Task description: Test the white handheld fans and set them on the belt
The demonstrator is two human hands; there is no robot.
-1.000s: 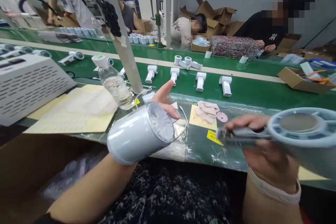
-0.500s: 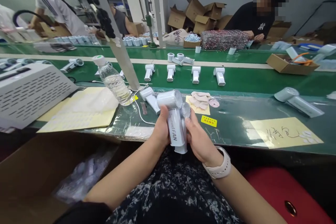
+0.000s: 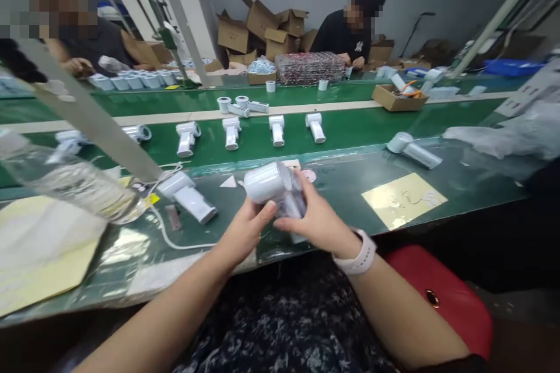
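Note:
Above the front edge of the bench, my left hand (image 3: 250, 226) is closed on a pale handheld fan (image 3: 266, 180), its round head turned to the left. My right hand (image 3: 318, 218) is wrapped round a second handheld fan (image 3: 294, 192) pressed close beside the first; motion blurs it and fingers cover part of it. Both handles are largely hidden. Another handheld fan (image 3: 188, 197) lies on the bench left of my hands. Farther right on the bench rests one more fan (image 3: 413, 150).
Several fans (image 3: 277, 130) lie on the green conveyor belt (image 3: 341, 122). A tilted-looking water bottle (image 3: 74, 180) and a metal post (image 3: 100, 111) stand left. A white cable (image 3: 168, 239) curls over the bench. Yellow paper (image 3: 405, 198) lies right. Two people work across the belt.
The view has swung to the right, so bench and belt things appear farther left. The two fans in my hands have tilted, and the printed lettering on one handle no longer shows.

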